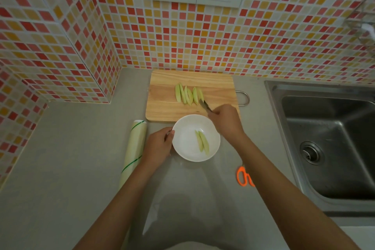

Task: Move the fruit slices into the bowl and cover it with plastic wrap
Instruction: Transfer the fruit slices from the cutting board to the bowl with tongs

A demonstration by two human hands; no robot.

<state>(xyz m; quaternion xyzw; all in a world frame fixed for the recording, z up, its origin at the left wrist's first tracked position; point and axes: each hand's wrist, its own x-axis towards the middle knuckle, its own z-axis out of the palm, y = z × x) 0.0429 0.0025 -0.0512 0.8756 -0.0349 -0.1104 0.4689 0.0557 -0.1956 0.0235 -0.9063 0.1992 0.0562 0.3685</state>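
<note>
We see the counter point(81, 148) running from the tiled corner to the sink point(328, 144), with the board point(172, 97) pushed back against the wall. A sheet of wrap point(182, 199) already lies flat on the counter under the bowl point(188, 142), presumably so it can be folded up over the rim later. The roll point(135, 148) lies just left of it and orange scissors point(244, 176) to the right, near the sink.

Our left hand point(159, 145) grips the bowl's left rim to steady it close against the board's near edge, keeping each transfer short. Our right hand point(226, 121) is clenched round a fork point(205, 105) whose tip touches the row of slices point(188, 95) on the board. Two slices point(203, 142) lie in the bowl; we judge the moving barely begun.
</note>
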